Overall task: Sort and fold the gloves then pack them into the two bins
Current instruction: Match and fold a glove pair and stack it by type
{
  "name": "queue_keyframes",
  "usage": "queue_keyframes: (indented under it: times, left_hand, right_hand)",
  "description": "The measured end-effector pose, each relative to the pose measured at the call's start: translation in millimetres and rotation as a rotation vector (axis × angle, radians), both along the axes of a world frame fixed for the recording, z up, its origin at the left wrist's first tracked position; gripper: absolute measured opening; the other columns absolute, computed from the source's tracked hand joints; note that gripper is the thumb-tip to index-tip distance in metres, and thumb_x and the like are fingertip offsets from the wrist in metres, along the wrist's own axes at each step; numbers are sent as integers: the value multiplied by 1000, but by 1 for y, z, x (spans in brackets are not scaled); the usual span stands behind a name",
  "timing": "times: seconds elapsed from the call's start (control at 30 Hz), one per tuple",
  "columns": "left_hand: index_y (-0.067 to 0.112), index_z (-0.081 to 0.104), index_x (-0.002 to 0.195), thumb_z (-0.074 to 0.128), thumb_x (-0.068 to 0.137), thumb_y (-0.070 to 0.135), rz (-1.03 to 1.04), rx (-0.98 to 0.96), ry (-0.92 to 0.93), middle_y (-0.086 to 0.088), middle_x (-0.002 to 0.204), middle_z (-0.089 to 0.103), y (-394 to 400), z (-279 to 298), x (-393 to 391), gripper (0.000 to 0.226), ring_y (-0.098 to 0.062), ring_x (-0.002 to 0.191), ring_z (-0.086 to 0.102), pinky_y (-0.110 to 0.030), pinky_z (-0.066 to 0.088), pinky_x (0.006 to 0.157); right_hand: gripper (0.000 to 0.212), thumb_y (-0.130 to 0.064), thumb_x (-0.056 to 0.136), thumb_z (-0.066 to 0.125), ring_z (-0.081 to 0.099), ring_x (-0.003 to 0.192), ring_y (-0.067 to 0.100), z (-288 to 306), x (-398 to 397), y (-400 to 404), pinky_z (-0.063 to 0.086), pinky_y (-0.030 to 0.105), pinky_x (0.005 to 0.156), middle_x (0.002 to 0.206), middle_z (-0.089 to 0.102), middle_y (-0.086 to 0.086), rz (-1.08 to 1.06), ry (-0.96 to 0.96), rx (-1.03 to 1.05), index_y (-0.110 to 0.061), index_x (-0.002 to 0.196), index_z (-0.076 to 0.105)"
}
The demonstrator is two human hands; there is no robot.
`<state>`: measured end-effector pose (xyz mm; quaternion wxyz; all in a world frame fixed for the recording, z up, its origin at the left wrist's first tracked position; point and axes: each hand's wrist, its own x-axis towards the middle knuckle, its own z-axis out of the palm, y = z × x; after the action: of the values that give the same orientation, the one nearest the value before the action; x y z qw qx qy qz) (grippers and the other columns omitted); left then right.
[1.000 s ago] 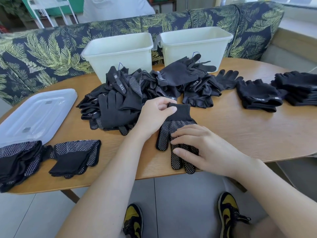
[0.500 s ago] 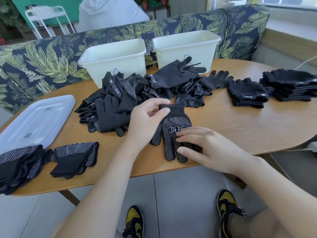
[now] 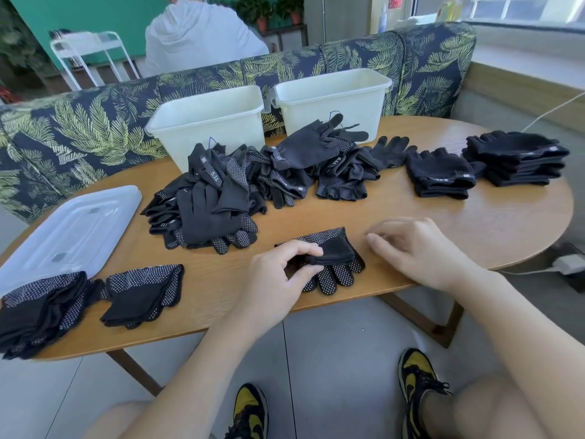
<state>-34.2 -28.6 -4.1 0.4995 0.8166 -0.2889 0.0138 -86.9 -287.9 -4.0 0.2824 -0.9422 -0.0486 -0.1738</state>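
Observation:
A black dotted glove [image 3: 335, 261] lies folded near the table's front edge, cuff doubled over its fingers. My left hand [image 3: 281, 274] pinches the folded cuff. My right hand [image 3: 411, 248] hovers just right of the glove, fingers loosely curled, holding nothing. A loose heap of black gloves [image 3: 240, 191] fills the table's middle. Folded dotted gloves [image 3: 142, 293] and a stack of them [image 3: 41, 312] lie at the front left. Folded fingerless gloves [image 3: 440, 175] and a taller stack [image 3: 519, 160] sit at the right. Two white bins, one left [image 3: 205, 122] and one right [image 3: 335, 96], stand at the back.
A clear plastic lid [image 3: 69, 229] lies on the wooden table [image 3: 474, 236] at the left. A leaf-patterned sofa [image 3: 95, 128] runs behind the bins, with a person in a grey hoodie [image 3: 196, 36] beyond it. A power strip [image 3: 569, 264] lies on the floor at right.
The glove lay flat with my right hand pressing its fingers; my left hand has folded the cuff over toward the fingers, and my right hand has lifted off and moved right.

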Motion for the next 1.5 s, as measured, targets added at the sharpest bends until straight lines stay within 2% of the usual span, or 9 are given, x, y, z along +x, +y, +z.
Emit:
queue_keyframes:
  times: [0.1,0.43,0.6,0.73,0.93,1.1,1.2,1.33,1.5]
  left_hand:
    - [30,76,102,80,86,9,-44,27,9,24,114,73,2,-7,1,26,3,111,66,-25,51,101]
    - [23,80,91,84,84,26,-162,95,-104,13,107,76,9,-9,3,9,-2,114,66,-22,47,102]
    - [20,81,88,82,85,15,11,9,-203,15,102,75,4,-4,11,6,-4,108,67,-18,47,97]
    - [38,80,89,83,83,27,73,158,-64,26,128,60,3,7,26,13,9,126,46,-6,26,104]
    - [54,77,90,81,85,34,-66,342,77,28,138,53,3,9,42,22,-1,134,44,-36,28,117]
    - [40,82,90,82,85,22,-149,286,149,26,110,63,4,15,44,19,20,107,53,-2,29,96]
    - [35,82,88,82,84,18,-141,187,146,18,105,68,4,13,39,17,3,105,62,-18,41,100]
    - [32,82,90,82,84,14,-104,78,141,16,103,69,8,11,33,19,3,108,60,-11,41,97]
    - [32,78,108,81,83,8,-52,-66,135,16,116,72,16,13,26,34,-5,116,64,-37,49,107]
  right_hand:
    - [29,-38,99,56,60,79,13,-5,8,-3,49,35,80,89,71,-3,-117,-4,-24,-18,94,75]
    - [22,-40,96,65,57,87,-7,-5,29,20,35,1,79,95,67,-17,-49,-15,90,-24,108,75]
    - [52,-59,88,67,53,116,7,-8,44,23,41,23,98,118,62,-15,-5,138,57,-26,128,66]
    - [45,-58,84,71,45,132,11,-5,49,22,35,37,115,134,59,-15,27,225,66,-30,120,69]
    - [16,-38,83,82,55,123,1,2,50,21,39,34,113,130,62,-23,86,330,276,-31,89,69]
    - [16,-16,87,80,72,101,9,6,41,24,55,29,92,108,77,-5,165,337,531,-14,94,65]
    - [22,-10,88,76,74,88,20,7,36,28,59,29,78,100,78,9,187,337,686,-8,103,61]
    - [43,-19,81,80,75,101,26,7,31,32,59,43,91,109,78,7,177,374,843,-14,119,62]
    - [47,-18,77,80,72,106,36,0,29,44,53,59,99,114,75,15,167,434,1015,-2,118,64]
